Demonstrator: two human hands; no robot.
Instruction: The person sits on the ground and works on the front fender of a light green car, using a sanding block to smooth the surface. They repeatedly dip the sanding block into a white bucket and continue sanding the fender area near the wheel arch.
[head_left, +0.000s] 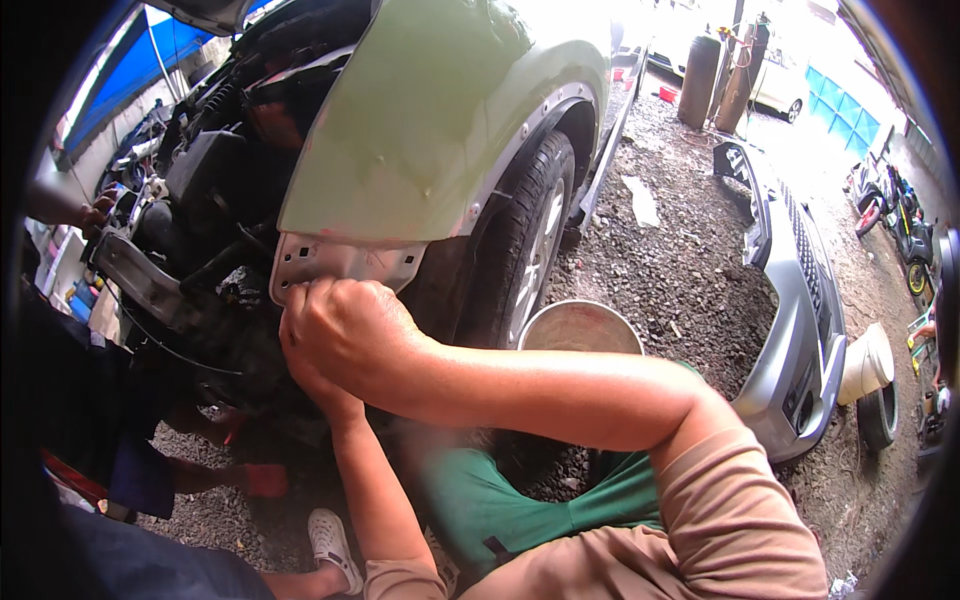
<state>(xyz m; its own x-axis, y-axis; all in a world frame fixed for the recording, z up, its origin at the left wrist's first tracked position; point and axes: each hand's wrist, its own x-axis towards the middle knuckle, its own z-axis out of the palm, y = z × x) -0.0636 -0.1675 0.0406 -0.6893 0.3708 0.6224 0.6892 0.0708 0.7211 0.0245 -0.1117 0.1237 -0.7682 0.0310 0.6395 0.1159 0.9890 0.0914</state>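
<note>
Both my hands are together at the lower edge of a bare metal flange (350, 258) under a car's green-and-grey fender (400, 150). My right hand (355, 322) is closed in a fist, its knuckles just below the flange. Beneath and partly behind it, my left hand (308, 362) is closed too, with most of its fingers covered. Whatever they grip is hidden by the hands themselves. Holes and scratches mark the flange. Just right of it is the front wheel (535, 220).
The exposed engine bay (210, 170) lies to the left, where another person's hand (98, 208) touches the front frame. A bucket (582, 325) stands by the wheel. A detached silver bumper (795, 330) rests on gravel at right, with tall gas cylinders (700, 80) farther back.
</note>
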